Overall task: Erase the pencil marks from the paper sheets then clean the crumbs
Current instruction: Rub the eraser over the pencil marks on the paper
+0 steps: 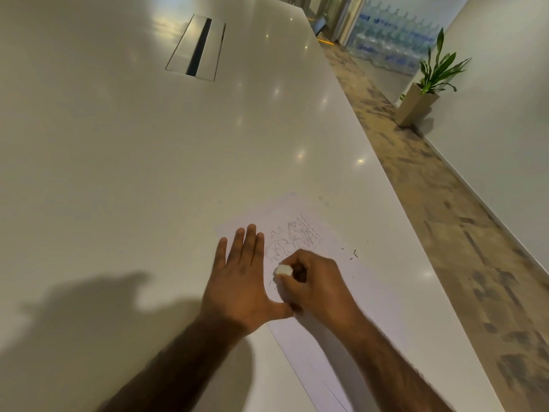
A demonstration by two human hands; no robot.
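Observation:
A white paper sheet (383,295) lies near the right edge of the white table (148,173). Grey pencil scribbles (294,236) cover its upper left part. My left hand (240,281) lies flat with straight fingers on the sheet's left edge and presses it down. My right hand (318,286) grips a small white eraser (282,270), whose tip touches the paper just below the scribbles. Dark eraser crumbs (352,254) lie on the sheet to the right of the marks. More sheet edges (312,379) show underneath, toward me.
A metal cable hatch (197,48) is set into the table far ahead. The table's right edge runs diagonally beside patterned carpet (445,209). A potted plant (427,87) stands by the wall, with stacked water bottles (392,34) behind it.

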